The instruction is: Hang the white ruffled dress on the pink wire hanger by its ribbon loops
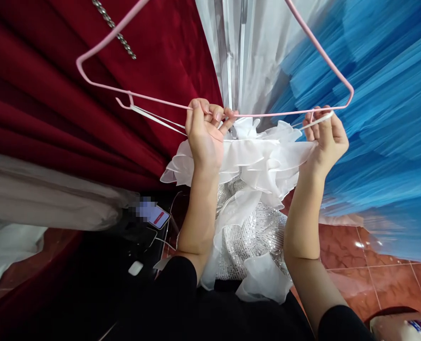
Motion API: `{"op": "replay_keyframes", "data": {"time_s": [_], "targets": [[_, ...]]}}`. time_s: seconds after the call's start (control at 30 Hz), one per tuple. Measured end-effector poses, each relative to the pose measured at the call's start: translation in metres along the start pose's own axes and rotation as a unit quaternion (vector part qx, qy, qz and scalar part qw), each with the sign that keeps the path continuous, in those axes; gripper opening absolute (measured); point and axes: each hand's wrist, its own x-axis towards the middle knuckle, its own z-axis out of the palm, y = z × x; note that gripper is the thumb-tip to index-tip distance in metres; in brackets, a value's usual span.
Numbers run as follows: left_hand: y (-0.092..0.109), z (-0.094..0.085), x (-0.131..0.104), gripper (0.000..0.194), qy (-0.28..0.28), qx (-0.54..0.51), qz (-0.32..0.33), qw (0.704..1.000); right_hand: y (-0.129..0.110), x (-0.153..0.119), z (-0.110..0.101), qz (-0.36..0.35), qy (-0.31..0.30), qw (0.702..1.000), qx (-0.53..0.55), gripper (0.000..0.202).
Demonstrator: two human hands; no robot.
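Note:
A pink clothes hanger (153, 98) hangs across the upper view; its top is out of frame. My left hand (207, 139) is closed around the middle of its lower bar. At the bar's right end, my right hand (326, 137) pinches a white strap (317, 121) beside the small hook there. Another white strap (157, 118) is looped over the hook at the left and runs behind my left hand. Below the bar hangs a white dress (253, 154) with organza ruffles and a silver sequined body (244, 241), partly hidden by my forearms.
Dark red fabric (153, 61) with a beaded strip (114, 29) hangs left, blue tulle (381, 118) right, white cloth (267, 42) behind. At lower left, a lit phone (158, 217) and a small white case (135, 268) rest on a black surface. The floor (384, 279) has reddish tiles.

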Motion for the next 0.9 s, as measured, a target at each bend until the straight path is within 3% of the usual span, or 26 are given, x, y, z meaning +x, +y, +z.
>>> {"op": "replay_keyframes", "data": {"time_s": [0.1,0.17,0.27,0.33,0.4,0.43,0.5,0.57,0.7,0.83,0.9], "targets": [[0.003,-0.004,0.0,0.037,0.001,0.018,-0.005,1.0,0.0,0.003,0.002,0.017,-0.075,0.996,-0.043,0.012],[0.004,-0.006,0.001,0.036,0.005,0.044,-0.007,0.999,0.004,0.004,-0.004,-0.037,-0.04,0.996,-0.075,0.013],[0.003,-0.008,0.001,0.037,0.012,0.089,-0.01,0.996,0.0,0.0,-0.008,-0.2,0.065,0.969,-0.13,0.016],[0.003,-0.008,0.001,0.039,0.01,0.105,-0.009,0.994,-0.012,-0.01,0.001,-0.254,0.047,0.952,-0.166,0.007],[0.001,-0.006,0.002,0.038,0.001,0.101,-0.006,0.995,-0.025,-0.022,0.019,-0.217,-0.05,0.958,-0.181,0.012],[0.0,-0.005,0.002,0.037,-0.003,0.096,-0.003,0.995,-0.028,-0.027,0.029,-0.189,-0.132,0.954,-0.192,0.019],[-0.003,-0.003,0.001,0.035,-0.007,0.089,0.0,0.996,-0.026,-0.033,0.047,-0.141,-0.295,0.92,-0.216,0.026],[-0.004,-0.002,-0.001,0.033,-0.01,0.086,-0.007,0.996,-0.013,-0.035,0.059,-0.139,-0.353,0.895,-0.236,0.023],[0.003,-0.01,-0.02,0.027,-0.038,0.086,-0.028,0.995,0.013,-0.035,0.063,-0.192,-0.278,0.913,-0.228,0.018],[0.025,-0.03,-0.041,0.023,0.039,0.17,0.037,0.984,0.016,-0.035,0.06,-0.193,-0.265,0.915,-0.237,0.022],[0.036,-0.039,-0.042,0.023,0.058,0.213,0.031,0.975,0.016,-0.034,0.06,-0.189,-0.262,0.916,-0.239,0.022]]}}
